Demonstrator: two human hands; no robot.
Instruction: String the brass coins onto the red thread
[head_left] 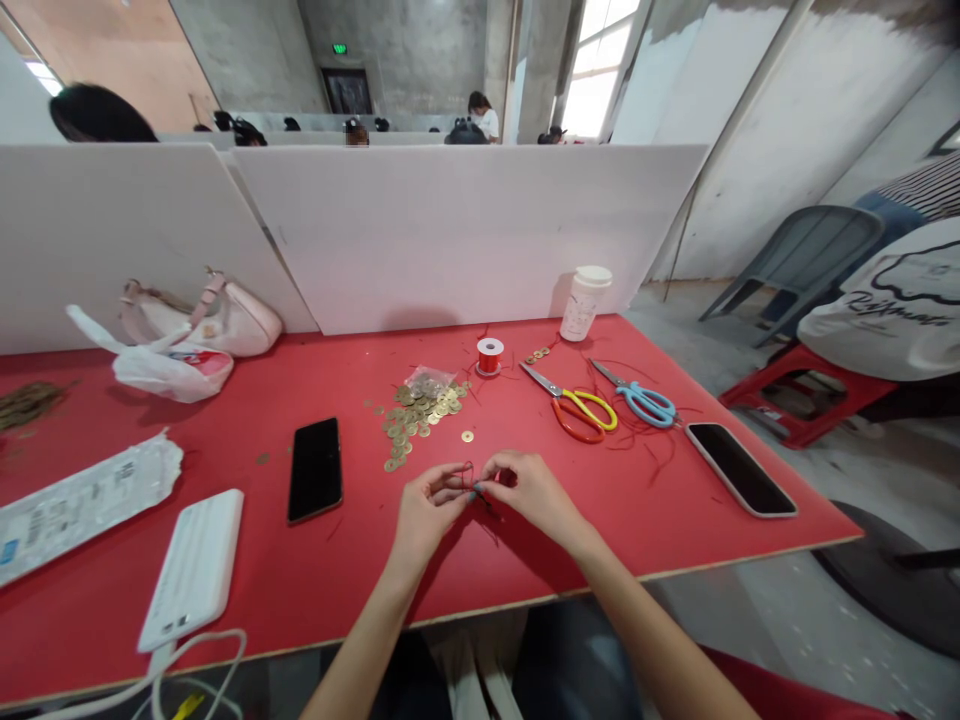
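Observation:
My left hand (pixel 433 508) and my right hand (pixel 531 492) meet fingertip to fingertip just over the table's front part. Both are pinched on a thin red cord (pixel 469 468), which stands up in a small loop between them. Something small and dark hangs below the fingertips; I cannot make out what it is. Just beyond the hands lies a single brass holed coin (pixel 467 436). Behind it spreads a pile of similar coins (pixel 409 420) with a clear plastic bag (pixel 429 382) on top. A spool of red cord (pixel 490 357) stands farther back.
Right of the hands are yellow-and-red scissors (pixel 581 412), blue-handled scissors (pixel 646 402), loose red cord and a phone (pixel 741 470). A white cup (pixel 585 303) stands by the divider (pixel 465 230). Left are another phone (pixel 315 470), a white power bank (pixel 193 567) and a pink handbag (pixel 244 318).

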